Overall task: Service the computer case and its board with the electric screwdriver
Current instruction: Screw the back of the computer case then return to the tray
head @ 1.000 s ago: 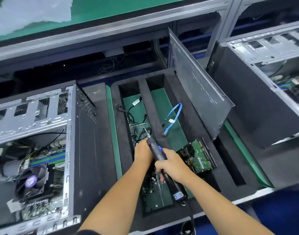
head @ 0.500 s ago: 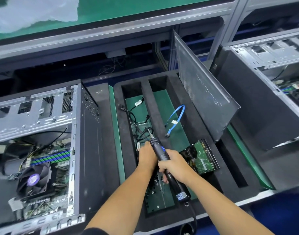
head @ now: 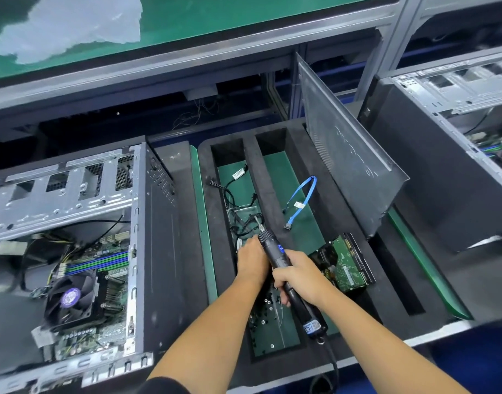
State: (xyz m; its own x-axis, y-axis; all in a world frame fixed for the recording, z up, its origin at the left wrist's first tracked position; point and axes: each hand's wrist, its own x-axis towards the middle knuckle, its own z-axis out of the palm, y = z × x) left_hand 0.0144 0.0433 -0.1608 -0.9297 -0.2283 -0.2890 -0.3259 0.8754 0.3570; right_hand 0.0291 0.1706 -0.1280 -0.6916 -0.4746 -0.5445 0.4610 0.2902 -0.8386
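Hands [head: 275, 267] unmoved, side panel [head: 346, 163] alongside

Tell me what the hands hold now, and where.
Right hand grips the electric screwdriver around mid-barrel. Left hand reaches into the tray; its fingers are hidden.

2 bare forearms, black sleeve [head: 164, 386] at left elbow

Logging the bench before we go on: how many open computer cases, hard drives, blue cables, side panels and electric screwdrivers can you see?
Open computer cases: 2, one at the left, one at the right edge
Hard drives: 1
Blue cables: 1
Side panels: 1, standing in the foam tray
Electric screwdrivers: 1, held in the right hand
Total: 6
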